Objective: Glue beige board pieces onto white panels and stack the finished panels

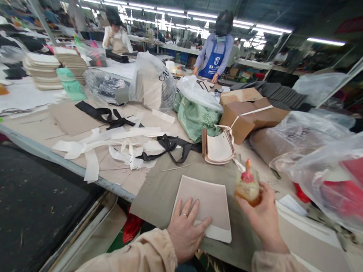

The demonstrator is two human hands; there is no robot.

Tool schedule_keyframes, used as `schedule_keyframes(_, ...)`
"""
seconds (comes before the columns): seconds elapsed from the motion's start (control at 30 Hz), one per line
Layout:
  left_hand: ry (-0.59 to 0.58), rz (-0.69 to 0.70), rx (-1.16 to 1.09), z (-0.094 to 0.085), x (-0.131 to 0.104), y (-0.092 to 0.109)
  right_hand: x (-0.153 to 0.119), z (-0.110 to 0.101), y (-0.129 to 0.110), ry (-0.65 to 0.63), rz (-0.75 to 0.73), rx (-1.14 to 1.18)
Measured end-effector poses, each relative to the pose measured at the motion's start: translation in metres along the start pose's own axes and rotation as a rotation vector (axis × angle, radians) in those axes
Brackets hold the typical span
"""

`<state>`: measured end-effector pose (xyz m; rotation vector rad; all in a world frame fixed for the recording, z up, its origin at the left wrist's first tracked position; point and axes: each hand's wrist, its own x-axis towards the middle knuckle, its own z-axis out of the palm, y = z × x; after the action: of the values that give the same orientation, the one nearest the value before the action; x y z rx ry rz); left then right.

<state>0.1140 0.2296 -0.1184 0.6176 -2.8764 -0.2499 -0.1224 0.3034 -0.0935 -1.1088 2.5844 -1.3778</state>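
Workshop hall, rows of strip lights (200, 16) overhead; cluttered desk (37, 124) in the foreground. Flat beige panel (209, 194) with whitish edges lies directly under the left grip (186, 230), on a grey-green sheet (155, 191). Left grip: holding nothing, palm down on the panel's near left part, fingers spread, ring on one finger. Right grip (264, 214): fingers and thumb wrapped round a small clear bottle (248, 188), amber liquid low in it, red top pointing up. Bottle just right of the panel, slightly blurred; contact with anything below cannot be told.

Just beyond the right grip: tied stack of curved pieces (218, 148). Farther past it: brown bundle (247, 115) with white strap, and green sack (195, 117). To the right of the right grip: clear plastic bag (346, 178) with red contents; nearer, a large pale piece (315, 247). Beyond the left grip: black straps (181, 147), then white strips (129, 134), left of the straps. Well beyond both grips: co-worker in a blue apron (213, 58) standing with hands at a work surface; second person (117, 40) farther left, one hand raised towards the head.
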Motion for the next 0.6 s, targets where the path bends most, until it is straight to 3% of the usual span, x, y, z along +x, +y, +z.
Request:
schedule_keyframes(0.13,0.003,-0.015,-0.009,0.0,0.001,0.001,-0.018,-0.022,-0.022,-0.275,-0.292,-0.154)
schedule_keyframes(0.23,0.025,-0.022,-0.016,0.001,0.001,0.002,-0.027,-0.026,-0.034,-0.375,-0.364,-0.204)
schedule_keyframes(0.6,0.05,-0.021,-0.005,-0.002,0.002,0.003,-0.049,0.008,-0.067,-0.326,-0.402,-0.25)
